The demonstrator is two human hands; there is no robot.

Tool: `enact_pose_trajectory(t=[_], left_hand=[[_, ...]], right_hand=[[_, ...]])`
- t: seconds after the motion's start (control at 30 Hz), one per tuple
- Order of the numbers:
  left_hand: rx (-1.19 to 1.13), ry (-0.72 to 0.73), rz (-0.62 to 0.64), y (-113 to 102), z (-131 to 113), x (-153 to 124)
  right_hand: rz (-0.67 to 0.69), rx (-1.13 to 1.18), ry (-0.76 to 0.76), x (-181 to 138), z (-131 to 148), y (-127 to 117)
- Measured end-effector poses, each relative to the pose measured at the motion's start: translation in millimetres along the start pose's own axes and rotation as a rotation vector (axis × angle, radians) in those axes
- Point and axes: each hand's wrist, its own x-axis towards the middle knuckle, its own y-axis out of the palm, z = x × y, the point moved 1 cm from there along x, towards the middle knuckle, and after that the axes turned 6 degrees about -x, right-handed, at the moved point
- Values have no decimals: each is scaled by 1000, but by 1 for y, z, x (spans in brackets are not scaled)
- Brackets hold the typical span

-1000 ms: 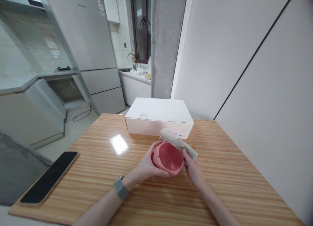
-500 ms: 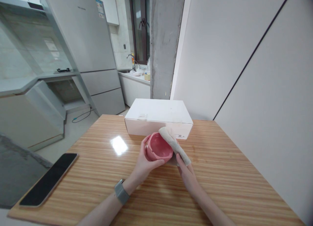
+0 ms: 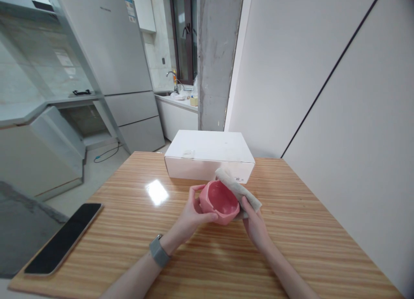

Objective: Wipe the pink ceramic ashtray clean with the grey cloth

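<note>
A pink bowl [image 3: 219,201] is held just above the wooden table [image 3: 129,230], tilted with its opening toward me. My left hand [image 3: 189,215] grips its left side, thumb on the near wall and fingers round the back. My right hand [image 3: 255,223] is closed on a folded beige cloth [image 3: 237,188] pressed against the bowl's right rim. A grey watch [image 3: 159,250] sits on my left wrist.
A white cardboard box [image 3: 208,154] lies just behind the bowl at the table's far edge. A black phone [image 3: 63,238] rests face up near the table's left edge. A white wall runs along the right; a fridge [image 3: 119,66] and kitchen counter stand beyond.
The bowl was shifted left and away, then came back right and turned slightly, while the cloth slid along its right rim. Both hands kept their grips.
</note>
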Motion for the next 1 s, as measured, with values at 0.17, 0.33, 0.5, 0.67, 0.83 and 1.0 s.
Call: enact_pose_trajectory(t=[0.17, 0.33, 0.5, 0.67, 0.83, 1.0], left_hand=[[139, -33, 115, 3, -4, -2], [253, 3, 152, 2, -2, -3], [319, 64, 104, 0, 0, 0], [399, 186, -1, 2, 1, 0], [432, 258, -72, 5, -6, -1], [459, 236, -113, 6, -15, -2]], right_hand=[[-26, -53, 11, -2, 5, -2], [1, -128, 14, -3, 2, -4], [22, -135, -14, -5, -2, -1], [58, -147, -25, -6, -13, 2], [132, -102, -30, -8, -20, 3], [90, 36, 68, -11, -12, 7]])
